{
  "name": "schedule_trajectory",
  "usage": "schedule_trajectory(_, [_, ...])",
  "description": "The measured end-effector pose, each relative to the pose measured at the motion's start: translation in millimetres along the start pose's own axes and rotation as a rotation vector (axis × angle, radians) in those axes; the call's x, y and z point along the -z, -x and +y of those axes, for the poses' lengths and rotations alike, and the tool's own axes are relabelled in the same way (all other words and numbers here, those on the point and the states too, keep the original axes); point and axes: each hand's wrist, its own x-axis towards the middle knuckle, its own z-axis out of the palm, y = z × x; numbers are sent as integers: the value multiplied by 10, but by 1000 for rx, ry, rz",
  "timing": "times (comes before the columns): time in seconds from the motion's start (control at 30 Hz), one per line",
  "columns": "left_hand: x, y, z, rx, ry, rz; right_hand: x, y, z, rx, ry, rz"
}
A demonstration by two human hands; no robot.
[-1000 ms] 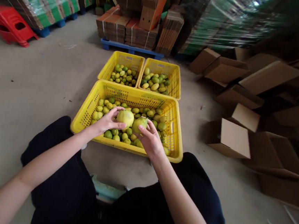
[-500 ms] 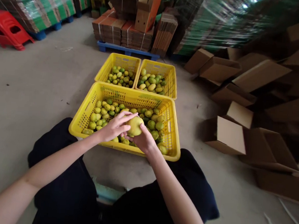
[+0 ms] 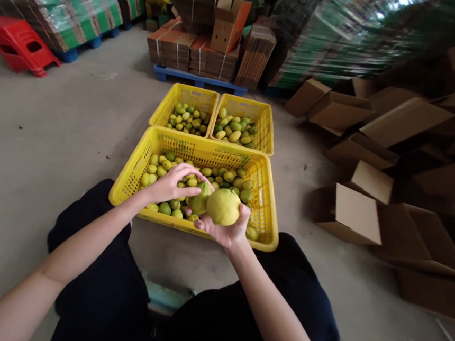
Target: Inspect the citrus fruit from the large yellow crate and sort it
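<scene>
In my right hand [image 3: 228, 234] rests a large, round yellow lemon [image 3: 223, 207], fingers curled under and around it. Against its left side sits a greener lemon [image 3: 199, 201]. My left hand [image 3: 173, 182] curves over that greener fruit, thumb and fingers on its upper part. Right-hand fingertips show beneath it, so both hands seem to touch it. The two hands are above a wide yellow plastic crate [image 3: 270, 208] between my knees, which holds many green and yellow lemons [image 3: 165, 207].
Two smaller yellow crates [image 3: 163, 106] [image 3: 270, 129] of lemons adjoin the far side. Open cardboard boxes [image 3: 357, 213] lie piled on the right. Flattened cartons [image 3: 213, 58] are stacked on a blue pallet [image 3: 199, 79] behind. A red stool [image 3: 21, 46] is at the far left.
The yellow lemon has shifted right and toward me in my right hand, now palm up. The greener lemon has come into view beside it. My left hand has drawn slightly left.
</scene>
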Motion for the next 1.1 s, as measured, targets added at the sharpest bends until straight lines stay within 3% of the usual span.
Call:
schedule_trajectory(0.1, [-8, -34, -81, 160, 158, -335, -18, 18, 3, -16, -38, 7])
schedule_trajectory(0.17, [-84, -32, -127, 152, 247, -393, -4, 24, 3, -23, -105, 24])
schedule_trajectory(0.23, [-172, -27, -176, 86, 261, -276, 18, 27, 1, -13, -191, 55])
schedule_trajectory(0.37, [-259, -26, -266, -18, 220, 64, 79, 1, 6, 27, -350, 163])
schedule_trajectory(0.43, [-248, -26, -277, -32, 244, 148, 118, -32, 18, 15, -383, 251])
schedule_trajectory(0.57, [-194, -14, -221, -97, 171, 214, 162, -82, 15, 85, -163, 471])
schedule_trajectory(0.67, [-178, 6, -167, -190, 14, 247, 151, -69, -24, 333, 262, 545])
schedule_trajectory(0.8, [-187, 33, -136, -283, -136, 195, 165, -53, -46, 646, 793, 528])
schedule_trajectory(0.93, [-181, 40, -145, -317, -199, 183, 217, -85, -10, 794, 885, 474])
schedule_trajectory(1.1, [-165, 42, -167, -311, -219, 159, 221, -95, -4, 843, 879, 473])
